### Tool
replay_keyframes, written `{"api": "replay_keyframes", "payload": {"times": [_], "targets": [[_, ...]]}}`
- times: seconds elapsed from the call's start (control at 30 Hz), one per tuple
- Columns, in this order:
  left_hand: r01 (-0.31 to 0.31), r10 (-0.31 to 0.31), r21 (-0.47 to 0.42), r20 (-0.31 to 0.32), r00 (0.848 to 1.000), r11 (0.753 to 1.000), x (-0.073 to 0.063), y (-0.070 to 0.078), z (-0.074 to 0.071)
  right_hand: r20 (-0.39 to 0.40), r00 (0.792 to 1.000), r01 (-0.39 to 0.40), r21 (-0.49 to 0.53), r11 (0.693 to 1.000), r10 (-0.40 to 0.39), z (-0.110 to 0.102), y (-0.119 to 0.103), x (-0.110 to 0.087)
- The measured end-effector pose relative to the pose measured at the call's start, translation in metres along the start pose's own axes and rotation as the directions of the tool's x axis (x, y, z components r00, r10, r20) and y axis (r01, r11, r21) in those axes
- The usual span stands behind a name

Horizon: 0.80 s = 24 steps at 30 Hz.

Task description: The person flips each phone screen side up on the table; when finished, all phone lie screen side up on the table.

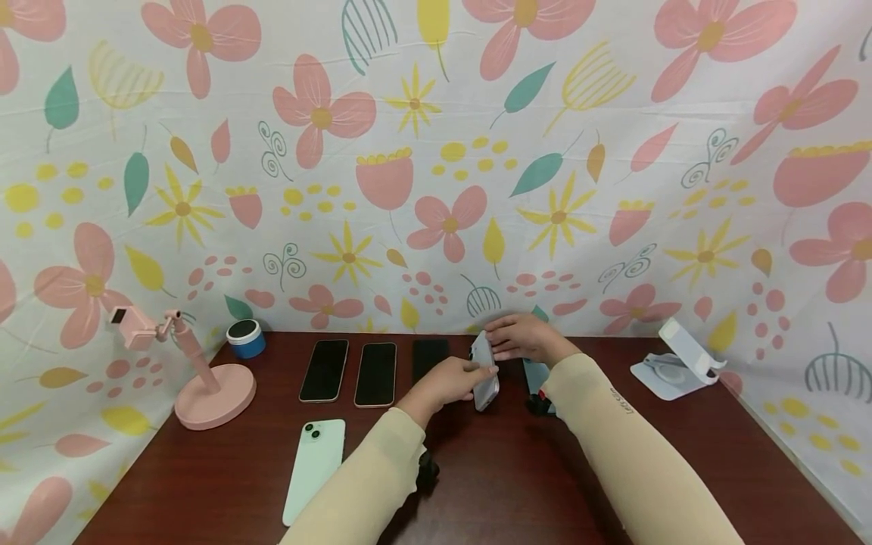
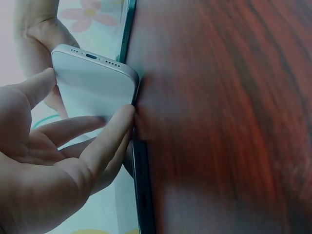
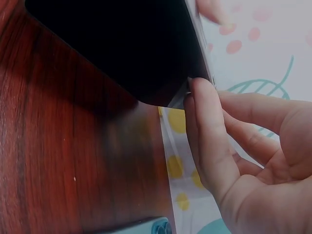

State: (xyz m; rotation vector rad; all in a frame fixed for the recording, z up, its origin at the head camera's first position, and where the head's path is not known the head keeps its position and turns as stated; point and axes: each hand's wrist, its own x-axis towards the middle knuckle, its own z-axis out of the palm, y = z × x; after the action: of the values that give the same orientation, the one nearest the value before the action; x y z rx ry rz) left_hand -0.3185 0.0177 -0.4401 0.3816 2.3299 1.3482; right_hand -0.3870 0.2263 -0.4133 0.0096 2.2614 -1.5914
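A silver phone (image 1: 484, 372) stands tilted on edge between my two hands, over the back middle of the table. My left hand (image 1: 446, 382) holds it near its lower end; in the left wrist view, thumb and fingers grip its sides below the charging port. At its far end, my right hand (image 1: 527, 338) pinches a corner, and the right wrist view shows the fingertips (image 3: 202, 90) against the dark screen (image 3: 122, 44). A dark phone (image 1: 429, 354) lies just left of it. A blue phone (image 1: 536, 373) lies to the right, partly hidden by the right sleeve.
Two black-screened phones (image 1: 324, 369) lie further left, with a pale green phone (image 1: 315, 469) face down in front. A pink stand (image 1: 215, 401) and a blue jar (image 1: 248, 344) are at the left. A white folding stand (image 1: 671, 378) sits at the right. Patterned cloth (image 1: 450, 151) hangs behind.
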Motion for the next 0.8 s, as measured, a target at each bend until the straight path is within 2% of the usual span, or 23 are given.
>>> {"api": "replay_keyframes", "payload": {"times": [0.17,0.4,0.53,0.8], "targets": [[0.010,-0.010,-0.095,-0.006,1.000,0.995,0.001,0.001,0.000,0.002,1.000,0.005,-0.022,1.000,-0.005,0.005,-0.002,0.000],[-0.004,0.005,-0.225,0.001,1.000,0.974,0.002,0.003,-0.001,0.038,0.999,0.035,-0.008,0.999,-0.035,0.009,-0.001,0.001],[-0.035,0.033,-0.259,-0.013,0.999,0.965,0.001,0.004,-0.003,0.049,0.997,0.055,0.000,0.998,-0.055,0.012,0.004,0.002],[-0.071,0.070,-0.303,-0.016,0.997,0.950,0.002,-0.001,-0.006,0.019,1.000,0.025,0.012,1.000,-0.025,0.021,0.017,0.010]]}}
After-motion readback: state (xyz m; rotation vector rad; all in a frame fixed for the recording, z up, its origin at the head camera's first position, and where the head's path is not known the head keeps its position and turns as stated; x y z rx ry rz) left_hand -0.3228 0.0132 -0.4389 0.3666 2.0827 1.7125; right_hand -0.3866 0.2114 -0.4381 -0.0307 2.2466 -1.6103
